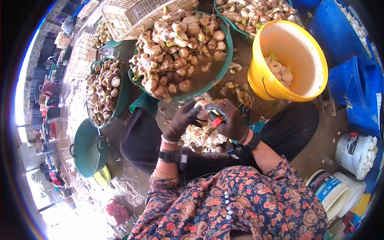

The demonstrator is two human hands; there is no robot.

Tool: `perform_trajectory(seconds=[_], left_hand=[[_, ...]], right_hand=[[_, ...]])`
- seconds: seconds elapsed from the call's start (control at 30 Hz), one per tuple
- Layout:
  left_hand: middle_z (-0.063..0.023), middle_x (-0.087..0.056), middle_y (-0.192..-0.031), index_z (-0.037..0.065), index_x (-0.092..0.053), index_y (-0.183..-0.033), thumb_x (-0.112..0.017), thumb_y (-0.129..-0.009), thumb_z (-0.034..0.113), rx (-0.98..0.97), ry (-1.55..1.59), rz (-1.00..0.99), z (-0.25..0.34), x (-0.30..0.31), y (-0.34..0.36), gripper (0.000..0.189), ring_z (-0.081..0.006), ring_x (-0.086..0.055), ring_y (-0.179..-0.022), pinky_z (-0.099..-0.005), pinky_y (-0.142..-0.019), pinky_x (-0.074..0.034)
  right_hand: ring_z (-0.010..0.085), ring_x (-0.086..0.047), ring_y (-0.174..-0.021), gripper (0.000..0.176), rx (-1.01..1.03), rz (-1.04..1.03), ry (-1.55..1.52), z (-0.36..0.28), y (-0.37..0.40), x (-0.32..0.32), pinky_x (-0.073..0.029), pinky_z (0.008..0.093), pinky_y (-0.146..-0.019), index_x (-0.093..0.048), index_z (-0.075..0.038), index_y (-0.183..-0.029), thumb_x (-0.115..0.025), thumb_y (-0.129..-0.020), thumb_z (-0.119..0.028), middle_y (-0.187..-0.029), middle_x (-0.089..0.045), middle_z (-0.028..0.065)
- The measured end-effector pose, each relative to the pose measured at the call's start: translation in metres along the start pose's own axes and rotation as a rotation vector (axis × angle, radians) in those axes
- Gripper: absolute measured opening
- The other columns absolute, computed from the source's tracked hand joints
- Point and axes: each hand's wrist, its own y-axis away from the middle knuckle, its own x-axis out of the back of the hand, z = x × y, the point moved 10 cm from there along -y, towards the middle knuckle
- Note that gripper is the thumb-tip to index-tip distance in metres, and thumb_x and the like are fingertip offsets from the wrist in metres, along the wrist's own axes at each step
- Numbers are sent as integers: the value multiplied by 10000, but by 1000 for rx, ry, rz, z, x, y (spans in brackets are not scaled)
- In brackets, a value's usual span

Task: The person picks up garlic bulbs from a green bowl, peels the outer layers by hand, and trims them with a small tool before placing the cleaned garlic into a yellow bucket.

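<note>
In the middle of the head view, both my hands wear dark gloves and meet over my lap. My left hand is closed round a pale garlic bulb. My right hand is closed on a small red-handled tool, pressed up close to the bulb. Its blade is hidden, so its exact kind does not show. Below the hands lies a heap of garlic peelings. Just beyond them stands a wide green tub of unpeeled garlic bulbs in murky water.
A yellow bucket with several cleaned bulbs stands front right. More green tubs of garlic are at left, near an upright green basket. A plastic crate leans behind. Blue barrels and white buckets line the right.
</note>
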Motion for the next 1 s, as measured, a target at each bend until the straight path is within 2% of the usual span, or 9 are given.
perform_trajectory(seconds=[0.13, 0.2, 0.27, 0.5, 0.57, 0.67, 0.77, 0.97, 1.0], left_hand=[[-82, -572, -1079, -27, -465, -1229, -598, -865, 241, -188, 56, 69, 18, -19, 8, 471, -150, -590, -904, -259, -714, -514], [-83, -571, -1078, -30, -467, -1222, -609, -856, 203, -248, 151, 99, 13, -13, 6, 457, -151, -591, -904, -258, -727, -512], [-80, -575, -1076, -32, -458, -1247, -628, -846, 132, -417, -197, 123, 23, -12, 7, 466, -114, -555, -951, -254, -762, -491], [-112, -615, -1059, -13, -546, -1152, -679, -785, 66, -464, -518, 188, 34, -6, 15, 398, -141, -615, -890, -257, -748, -502], [-127, -644, -1005, 10, -593, -1101, -696, -770, 103, -481, -501, 187, 38, -7, 18, 359, -150, -647, -832, -248, -687, -512], [-69, -608, -1045, -29, -596, -1081, -657, -808, 44, -291, -601, 141, 33, -13, 20, 289, -117, -574, -935, -250, -799, -482], [-41, -623, -907, -25, -620, -1036, -641, -818, 47, -495, -611, 181, 34, -7, 22, 231, -110, -576, -867, -248, -771, -475], [-9, -595, -746, -44, -625, -898, -630, -832, 101, -501, -691, 290, 48, -6, 31, 160, -101, -567, -716, -229, -636, -468], [-41, -604, -748, -37, -619, -881, -628, -834, 115, -373, -421, 358, 32, 7, 25, 159, -119, -579, -666, -229, -586, -461]], right_hand=[[285, -572, -987, 445, -265, 168, -221, 31, 12, -1, -464, 365, -836, -495, -33, -1178, -654, -764, -73, -1093, -559, 141], [211, -533, -1091, 528, -473, -49, -674, 52, 15, -39, -431, 335, -924, -428, -16, -1256, -669, -793, -94, -1192, -532, 129], [172, -514, -1112, 523, -452, -119, -709, 52, 17, -44, -425, 312, -937, -431, -16, -1265, -664, -802, -85, -1215, -524, 117], [162, -572, -1009, 534, -492, -158, -742, 59, 16, -42, -467, 294, -883, -435, 11, -1248, -684, -786, -87, -1112, -586, 106], [124, -580, -949, 515, -580, -157, -859, 67, 24, -50, -493, 254, -789, -476, 6, -1207, -711, -764, -112, -1061, -600, 75], [80, -569, -852, 480, -726, -223, -854, 69, 34, -50, -476, 206, -654, -518, -8, -1165, -716, -759, -171, -1009, -605, 49], [39, -507, -703, 460, -853, -227, -937, 67, 37, -51, -413, 187, -555, -528, -38, -1165, -680, -779, -235, -956, -586, 3], [88, -555, -866, 481, -772, -250, -932, 72, 38, -57, -462, 201, -664, -511, -15, -1195, -674, -788, -211, -1032, -594, 39], [88, -555, -866, 481, -771, -249, -930, 73, 39, -58, -462, 201, -664, -511, -15, -1195, -674, -788, -211, -1032, -594, 39]])
